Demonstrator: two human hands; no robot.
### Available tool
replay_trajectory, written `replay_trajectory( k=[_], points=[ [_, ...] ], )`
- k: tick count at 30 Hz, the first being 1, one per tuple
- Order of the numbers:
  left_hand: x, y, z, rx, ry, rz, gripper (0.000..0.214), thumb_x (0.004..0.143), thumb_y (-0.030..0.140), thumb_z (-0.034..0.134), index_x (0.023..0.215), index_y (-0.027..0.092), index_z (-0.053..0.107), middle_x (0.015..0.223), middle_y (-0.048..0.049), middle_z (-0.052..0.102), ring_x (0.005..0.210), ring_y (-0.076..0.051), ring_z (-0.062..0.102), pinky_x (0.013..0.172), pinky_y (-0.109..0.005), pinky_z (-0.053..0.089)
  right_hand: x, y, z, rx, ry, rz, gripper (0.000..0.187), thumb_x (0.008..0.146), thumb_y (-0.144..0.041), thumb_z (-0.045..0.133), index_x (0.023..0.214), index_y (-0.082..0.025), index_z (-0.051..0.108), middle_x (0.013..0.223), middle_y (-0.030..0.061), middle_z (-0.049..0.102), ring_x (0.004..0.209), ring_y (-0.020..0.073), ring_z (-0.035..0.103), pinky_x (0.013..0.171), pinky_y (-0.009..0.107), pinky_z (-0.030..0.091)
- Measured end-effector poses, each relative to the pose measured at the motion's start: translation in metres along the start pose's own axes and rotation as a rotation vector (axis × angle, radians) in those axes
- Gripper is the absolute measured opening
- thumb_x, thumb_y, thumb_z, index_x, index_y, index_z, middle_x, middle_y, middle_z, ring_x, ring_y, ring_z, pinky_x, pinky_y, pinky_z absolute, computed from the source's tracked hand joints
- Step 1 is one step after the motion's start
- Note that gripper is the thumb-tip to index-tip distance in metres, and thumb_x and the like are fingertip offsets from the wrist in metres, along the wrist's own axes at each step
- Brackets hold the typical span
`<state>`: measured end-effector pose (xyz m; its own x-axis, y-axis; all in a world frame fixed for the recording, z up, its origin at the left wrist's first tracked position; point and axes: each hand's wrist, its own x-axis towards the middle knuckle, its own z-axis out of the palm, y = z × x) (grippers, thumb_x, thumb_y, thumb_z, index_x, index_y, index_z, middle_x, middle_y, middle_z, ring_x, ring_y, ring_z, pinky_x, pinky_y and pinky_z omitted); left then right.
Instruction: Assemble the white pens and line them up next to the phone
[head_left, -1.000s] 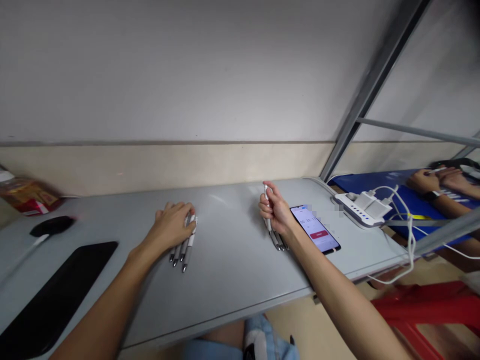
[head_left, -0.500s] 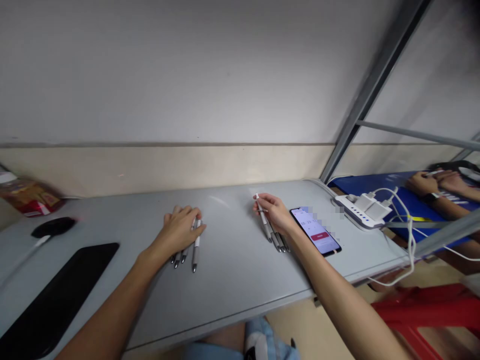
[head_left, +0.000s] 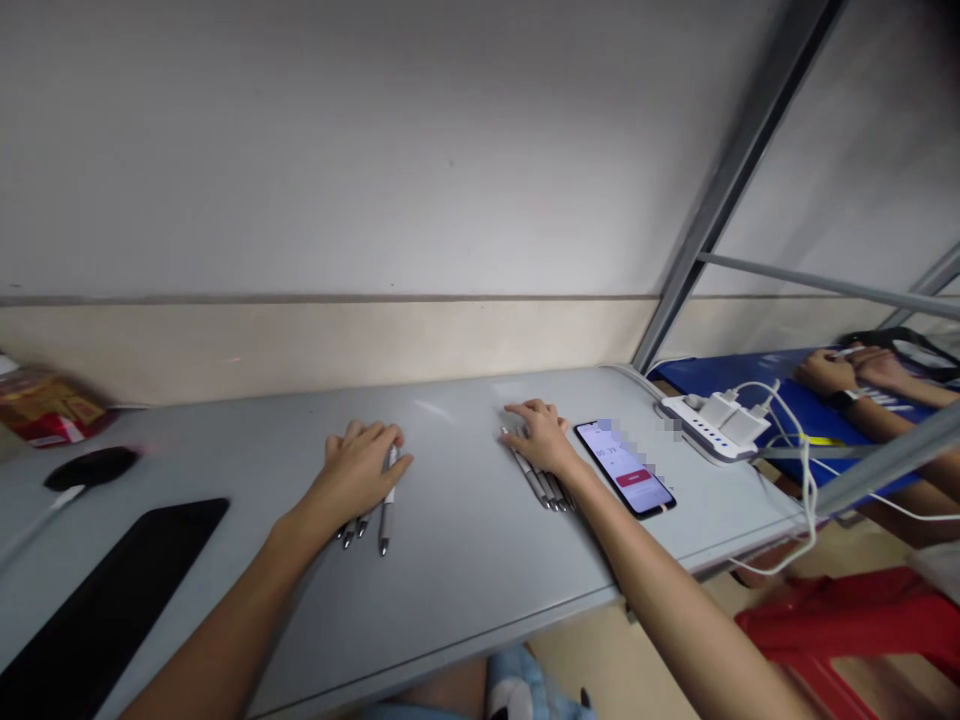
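We found the left hand (head_left: 360, 465) well to the left of the phone (head_left: 625, 468), lying palm down and loosely spread over a bunch of grey pens (head_left: 385, 520), pressing on them rather than gripping. The right hand (head_left: 538, 440) lay just left of the phone, likewise flat and unclenched over a second bunch of pens (head_left: 546, 490). Both bunches rested on the grey desk (head_left: 465, 560). Right of the phone sat a white power strip (head_left: 694, 425) with chargers (head_left: 731, 415) and trailing cables (head_left: 806, 490). Beyond it a co-worker's hands (head_left: 847, 370) rested on a blue surface (head_left: 780, 405) past a slanting metal post (head_left: 720, 190). Far left of the phone we saw a black slab (head_left: 112, 590), a dark mouse (head_left: 90, 467) and a red packet (head_left: 45, 415). Each hand hid the upper ends of its pens, so we could not count them. The phone's screen was partly blurred. The slab and the red stool (head_left: 862, 620), low to the phone's right, were cut off by the frame.
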<state>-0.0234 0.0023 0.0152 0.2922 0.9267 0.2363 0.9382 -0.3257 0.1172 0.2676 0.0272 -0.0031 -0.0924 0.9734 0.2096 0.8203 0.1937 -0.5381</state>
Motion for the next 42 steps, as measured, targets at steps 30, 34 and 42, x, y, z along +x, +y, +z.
replay_trajectory(
  k=[30,34,42],
  points=[
    [-0.002,0.021,-0.002,-0.092,-0.066,0.057,0.011,0.079,0.025,0.049,0.085,0.022,0.057,0.076,-0.0014,0.063,0.082,-0.023,0.057,0.079,-0.04,0.035,-0.006,-0.012,-0.011,0.145,0.107,-0.116,0.021,0.084,-0.032,0.061,0.103,-0.026,0.07,0.112,0.0075,0.058,0.108,0.0251,0.046,0.09,0.04,0.03],
    [-0.004,0.049,-0.001,-0.408,0.002,0.111,0.014,0.086,0.031,0.048,0.086,0.022,0.059,0.085,-0.0024,0.066,0.084,-0.019,0.06,0.081,-0.034,0.041,-0.016,-0.031,-0.007,0.308,-0.023,-0.488,0.038,0.081,-0.033,0.067,0.118,-0.028,0.063,0.113,0.0071,0.06,0.107,0.0229,0.05,0.092,0.036,0.036],
    [-0.006,0.061,0.002,-0.622,-0.061,0.111,0.02,0.092,0.036,0.045,0.098,0.022,0.058,0.092,-0.0027,0.067,0.085,-0.018,0.063,0.076,-0.029,0.047,-0.016,-0.035,0.002,0.392,-0.151,-0.352,0.027,0.089,-0.04,0.053,0.088,-0.021,0.072,0.07,0.0014,0.064,0.06,0.0132,0.05,0.059,0.025,0.034]
  ],
)
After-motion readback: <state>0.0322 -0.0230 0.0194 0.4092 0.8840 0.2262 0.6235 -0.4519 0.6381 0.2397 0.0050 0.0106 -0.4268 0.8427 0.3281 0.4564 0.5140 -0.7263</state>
